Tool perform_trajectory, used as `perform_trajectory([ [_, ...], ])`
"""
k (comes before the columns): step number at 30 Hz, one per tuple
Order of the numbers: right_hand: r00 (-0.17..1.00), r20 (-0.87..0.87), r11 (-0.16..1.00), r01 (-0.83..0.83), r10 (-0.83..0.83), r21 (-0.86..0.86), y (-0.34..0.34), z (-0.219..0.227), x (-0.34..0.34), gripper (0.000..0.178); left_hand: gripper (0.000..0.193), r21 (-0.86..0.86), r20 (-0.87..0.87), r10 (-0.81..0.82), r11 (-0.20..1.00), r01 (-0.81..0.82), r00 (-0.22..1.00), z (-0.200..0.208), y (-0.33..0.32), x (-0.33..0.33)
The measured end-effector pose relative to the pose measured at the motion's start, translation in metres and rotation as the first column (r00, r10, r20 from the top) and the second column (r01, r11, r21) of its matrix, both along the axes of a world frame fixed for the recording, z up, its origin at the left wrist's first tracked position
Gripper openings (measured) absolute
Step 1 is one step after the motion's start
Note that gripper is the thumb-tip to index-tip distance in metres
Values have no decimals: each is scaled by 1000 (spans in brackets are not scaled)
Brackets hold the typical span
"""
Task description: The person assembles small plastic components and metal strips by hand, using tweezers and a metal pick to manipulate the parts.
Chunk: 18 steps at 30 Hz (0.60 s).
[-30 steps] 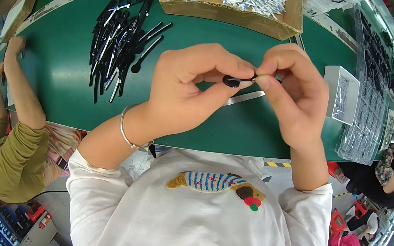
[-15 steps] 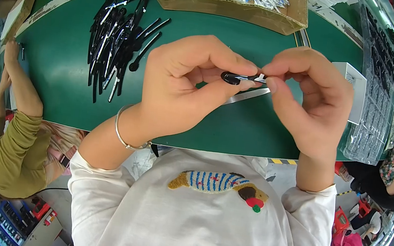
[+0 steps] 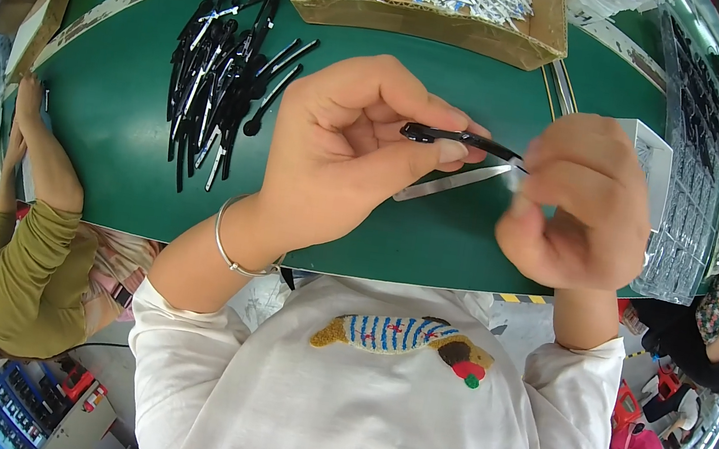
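My left hand (image 3: 362,138) is closed, pinching a slim, curved black plastic piece (image 3: 433,133) by its thicker end between thumb and fingertips. The thin end points right, toward my right hand (image 3: 580,204), which is partly smeared by motion. A small whitish strip (image 3: 513,174), blurred, shows at the closed fingertips of that hand, beside the black piece's thin end. Below the hands, a flat silver metal tool like tweezers (image 3: 448,184) lies on the green table (image 3: 330,243). A pile of similar long black pieces (image 3: 214,87), several with white strips on them, lies to the left.
A cardboard box (image 3: 430,29) of small white-and-blue strips stands at the far side. On the right are a white box (image 3: 659,173) and clear plastic trays (image 3: 686,195). A co-worker in an olive top (image 3: 30,281) sits at the left, forearms on the table edge.
My right hand has moved right and down, away from my left, with a whitish strip at its fingertips. More of the black piece now shows in my left hand.
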State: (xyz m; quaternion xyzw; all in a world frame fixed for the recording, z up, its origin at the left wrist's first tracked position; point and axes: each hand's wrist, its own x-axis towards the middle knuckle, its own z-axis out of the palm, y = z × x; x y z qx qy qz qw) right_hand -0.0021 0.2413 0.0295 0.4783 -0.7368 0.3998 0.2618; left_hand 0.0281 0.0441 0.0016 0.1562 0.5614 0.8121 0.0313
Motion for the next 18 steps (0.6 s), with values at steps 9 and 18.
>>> perform_trajectory([
  [9,866,257,902,397,-430,170,3,32,-74,17,13,-52,91,-38,998,42,995,-3,3,-1],
  [18,625,6,592,736,-780,328,110,6,14,17,16,-645,9,-368,709,287,930,-5,12,3],
])
